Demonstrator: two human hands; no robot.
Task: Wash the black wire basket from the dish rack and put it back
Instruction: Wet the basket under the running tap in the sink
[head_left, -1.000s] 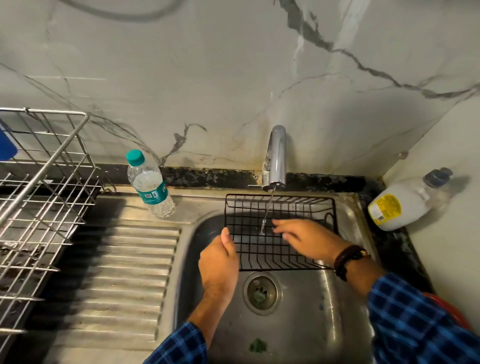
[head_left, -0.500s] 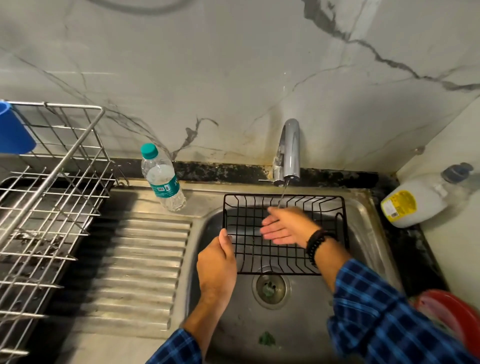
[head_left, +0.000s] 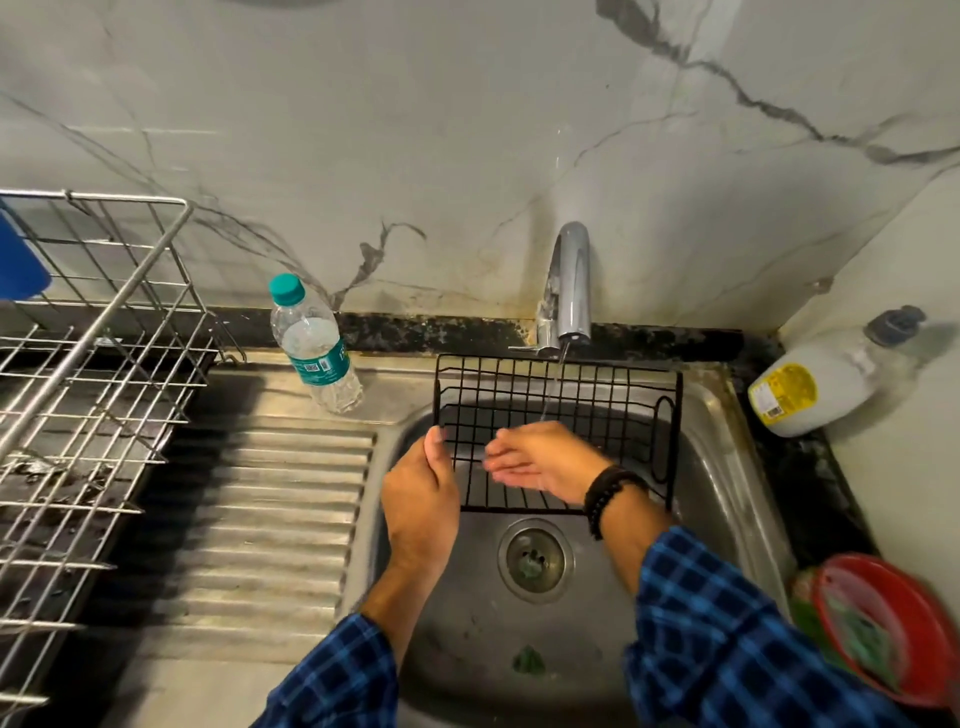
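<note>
The left hand (head_left: 421, 493) is gripping the black wire basket (head_left: 571, 395) steady; the right hand (head_left: 540, 460), fingers flat, is rubbing it under the tap (head_left: 571, 280).

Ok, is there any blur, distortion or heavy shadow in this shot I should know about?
Head view: the right hand is motion-smeared over the black wire basket, while the left hand is sharp. The wide lens stretches the dish rack toward the left edge. The red bowl at lower right is blurred. A dark shadow crosses the draining board.
</note>
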